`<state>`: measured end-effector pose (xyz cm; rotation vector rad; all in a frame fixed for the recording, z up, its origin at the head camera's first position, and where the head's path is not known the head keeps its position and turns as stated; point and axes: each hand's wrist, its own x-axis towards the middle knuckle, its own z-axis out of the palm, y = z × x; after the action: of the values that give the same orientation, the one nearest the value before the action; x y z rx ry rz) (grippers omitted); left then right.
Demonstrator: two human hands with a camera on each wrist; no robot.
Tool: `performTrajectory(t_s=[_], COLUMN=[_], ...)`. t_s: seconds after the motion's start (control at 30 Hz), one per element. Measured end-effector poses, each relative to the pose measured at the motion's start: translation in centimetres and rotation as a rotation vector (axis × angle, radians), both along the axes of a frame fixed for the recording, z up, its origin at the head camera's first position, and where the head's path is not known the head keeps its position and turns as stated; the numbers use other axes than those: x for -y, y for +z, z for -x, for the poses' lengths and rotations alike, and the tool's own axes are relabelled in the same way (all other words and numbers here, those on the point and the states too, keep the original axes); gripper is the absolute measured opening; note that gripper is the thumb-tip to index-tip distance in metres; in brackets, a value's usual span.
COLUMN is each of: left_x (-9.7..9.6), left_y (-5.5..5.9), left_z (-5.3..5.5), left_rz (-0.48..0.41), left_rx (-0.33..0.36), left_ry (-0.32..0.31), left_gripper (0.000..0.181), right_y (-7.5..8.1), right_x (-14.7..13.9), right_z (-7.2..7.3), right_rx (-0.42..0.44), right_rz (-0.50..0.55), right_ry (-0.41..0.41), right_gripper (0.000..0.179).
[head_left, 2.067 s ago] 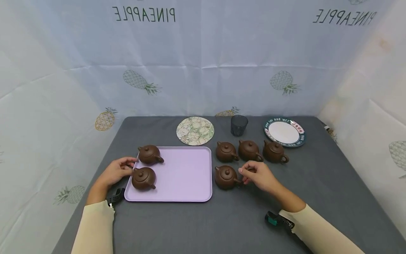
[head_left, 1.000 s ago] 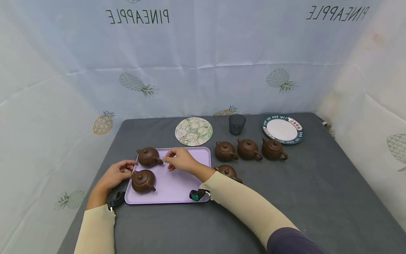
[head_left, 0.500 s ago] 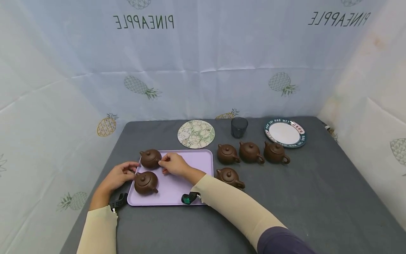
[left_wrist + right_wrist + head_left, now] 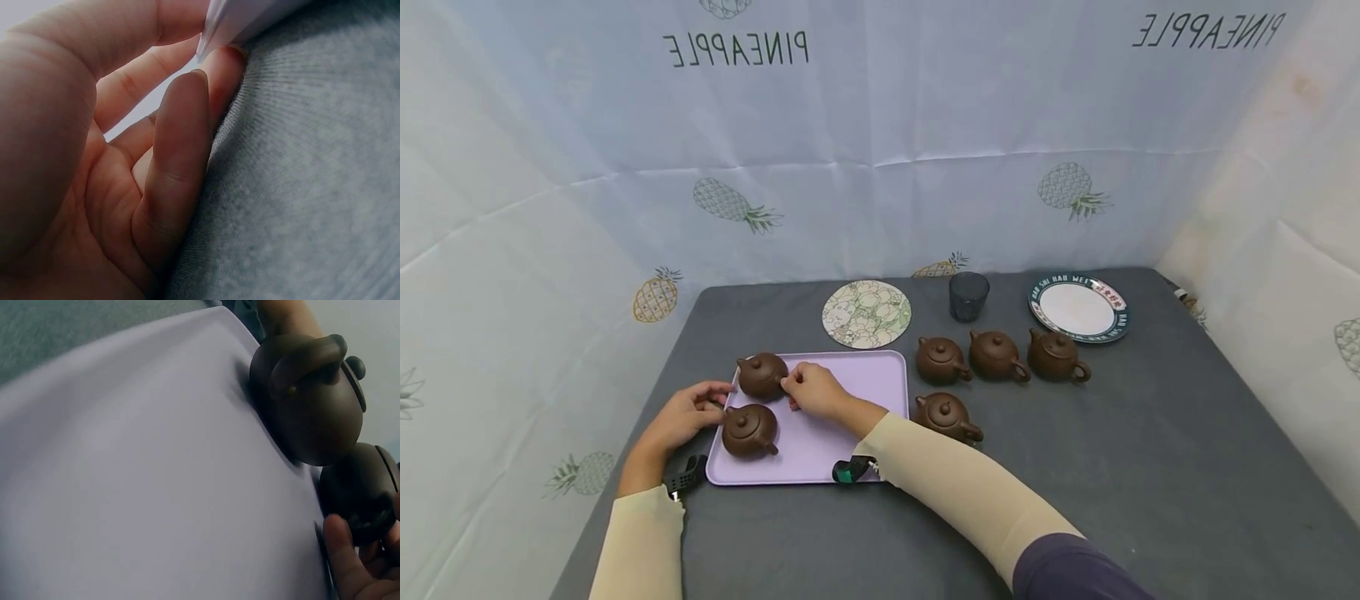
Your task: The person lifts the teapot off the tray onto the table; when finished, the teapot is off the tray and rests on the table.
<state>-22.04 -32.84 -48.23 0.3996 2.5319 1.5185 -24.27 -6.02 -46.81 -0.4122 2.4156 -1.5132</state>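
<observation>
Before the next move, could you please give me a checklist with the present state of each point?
1. Left grip at the purple tray: ok, touching its left rim.
2. Right grip free: not ok, it holds the far teapot by the handle.
3. Far teapot flat on the tray: cannot tell.
4. Near teapot upright with lid on: ok.
5. Right sleeve apart from the lone teapot beside the tray: cannot tell, they overlap in the head view.
6. Row of three teapots upright: ok.

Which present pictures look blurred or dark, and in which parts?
Left wrist: left hand partly shadowed, pale brightness at upper left; right wrist: teapots very dark, tray blurred toward picture left; head: brighter, with tray and teapots clearer.
</observation>
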Motion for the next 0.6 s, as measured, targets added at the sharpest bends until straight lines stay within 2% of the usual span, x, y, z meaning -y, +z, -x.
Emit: performTrajectory(t_s=[0.13,0.33,0.47,0.6], left_x=[0.0,0.1,0.1,0.0], left_y=[0.0,0.1,0.0,-0.1], left_z=[0.0,0.0,0.1,0.2], left_rz=[-0.001,0.003,0.007,0.018], left_rx=[0.011,0.026,0.03,0.035], left_ry=[0.006,0.013,0.016,0.021], left_gripper=[0.049,0.049,0.048,0.048], right_y=[0.5,0.8,0.9,0.9], right_x=[-0.8,-2.4,-3.8,-5.4], right_z=[0.0,-0.1,-0.3,-0.7], right_rx=[-0.091,-0.125,-0.123,-0.113], right_rz=[-0.118,-0.175,-0.187,-0.154], right_ry=[0.011,0.016,0.004,-0.02], right_gripper=[0.026,0.027,0.026,0.023])
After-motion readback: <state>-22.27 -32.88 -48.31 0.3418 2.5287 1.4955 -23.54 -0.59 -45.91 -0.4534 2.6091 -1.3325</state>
